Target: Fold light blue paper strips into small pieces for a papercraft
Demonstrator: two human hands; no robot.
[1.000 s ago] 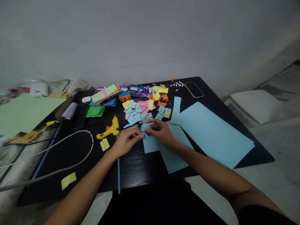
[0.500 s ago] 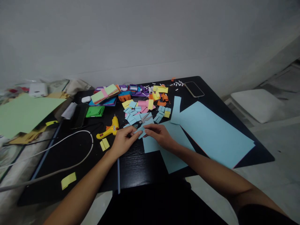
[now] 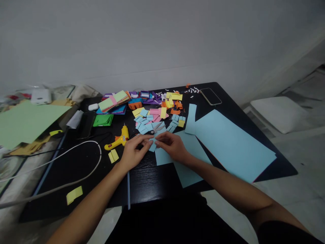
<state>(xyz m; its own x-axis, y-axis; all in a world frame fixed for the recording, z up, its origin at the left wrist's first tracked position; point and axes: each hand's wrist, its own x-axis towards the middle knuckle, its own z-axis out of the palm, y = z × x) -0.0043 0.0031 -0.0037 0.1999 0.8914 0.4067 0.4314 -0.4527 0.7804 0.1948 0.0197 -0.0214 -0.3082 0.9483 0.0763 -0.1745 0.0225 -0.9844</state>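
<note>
Between my fingertips is a small light-blue paper piece (image 3: 152, 146). My left hand (image 3: 135, 150) pinches its left side with thumb and index finger. On the opposite side my right hand (image 3: 172, 145) grips it the same way. Just beyond my hands lie scissors (image 3: 157, 127), blades pointing away to the right, their handles partly covered. Several small folded light-blue pieces (image 3: 144, 122) are heaped behind the scissors. Under my right hand and wrist are light-blue paper sheets (image 3: 189, 159). A yellow glue gun (image 3: 118, 139) rests left of my left hand.
Large blue sheets (image 3: 233, 145) cover the table's right side, with a phone (image 3: 210, 96) behind them. Purple, orange and yellow cut pieces (image 3: 172, 101) lie along the back. A white cable (image 3: 98, 159) loops across the left. Green folded paper (image 3: 103, 120) sits near a dark phone (image 3: 86, 125).
My fingers have shifted slightly on the small paper; the left index finger now reaches further over its top edge, and the paper is turned a little. Everything else stays in place.
</note>
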